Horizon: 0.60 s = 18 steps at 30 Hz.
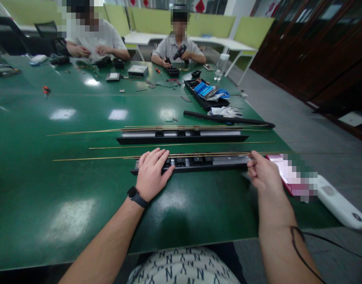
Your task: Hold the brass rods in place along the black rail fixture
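Observation:
A long black rail (pixel 193 169) with a pale inner strip and several black blocks lies in front of me. My left hand (pixel 153 171) is closed over its left part, thumb on the near side and fingers across the top. Thin brass-coloured rods (pixel 89 159) run along the rail's far side and pass by my left fingertips. At the rail's right end my right hand (pixel 262 169) is closed, thumb and index finger pinching a rod. Its other fingers are curled. Farther off lies a second black rail (pixel 181 139), with more thin rods (pixel 92 131) along it.
A single rod (pixel 181 146) lies between the rails. Behind them are a black bar (pixel 228 119), white gloves (pixel 226 112) and a black tray (pixel 198 96) with blue items. A white device (pixel 340 201) sits right. Two people work across the green table (pixel 89 221), one holding a power drill (pixel 180 51).

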Tool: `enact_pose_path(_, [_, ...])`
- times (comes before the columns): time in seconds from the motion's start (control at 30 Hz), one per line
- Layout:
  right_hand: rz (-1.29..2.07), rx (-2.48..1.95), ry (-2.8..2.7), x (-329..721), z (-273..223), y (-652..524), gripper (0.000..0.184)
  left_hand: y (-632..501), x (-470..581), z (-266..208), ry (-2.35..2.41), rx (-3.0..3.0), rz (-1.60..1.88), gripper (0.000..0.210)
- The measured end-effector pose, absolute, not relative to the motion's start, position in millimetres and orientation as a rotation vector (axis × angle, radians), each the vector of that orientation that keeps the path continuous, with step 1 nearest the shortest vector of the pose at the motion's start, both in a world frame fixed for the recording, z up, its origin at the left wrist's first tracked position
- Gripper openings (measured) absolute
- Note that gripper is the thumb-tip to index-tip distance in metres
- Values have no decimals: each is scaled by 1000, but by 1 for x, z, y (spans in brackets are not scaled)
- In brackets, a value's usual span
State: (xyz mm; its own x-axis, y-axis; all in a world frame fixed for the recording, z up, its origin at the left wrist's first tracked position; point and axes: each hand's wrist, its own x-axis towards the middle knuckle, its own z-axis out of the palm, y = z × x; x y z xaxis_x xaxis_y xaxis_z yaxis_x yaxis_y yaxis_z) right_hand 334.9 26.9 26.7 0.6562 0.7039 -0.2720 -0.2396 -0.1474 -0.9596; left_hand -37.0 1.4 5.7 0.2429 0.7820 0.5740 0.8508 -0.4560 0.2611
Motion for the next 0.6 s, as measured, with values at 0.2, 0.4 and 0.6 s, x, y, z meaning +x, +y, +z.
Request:
enact_pose_path(0.2, [955,-1498,-464,334,28,25,18,1,-37,7,-1569,-2388,-992,45])
enact_pose_path(0.4, [968,-1481,-445,334,28,24,20,1,-37,6,-1561,-2390,-1002,46])
enact_pose_path(0.6, [860,-1515,-425,340,25,26,25,1,-38,5,-1570,-2398,-1006,47])
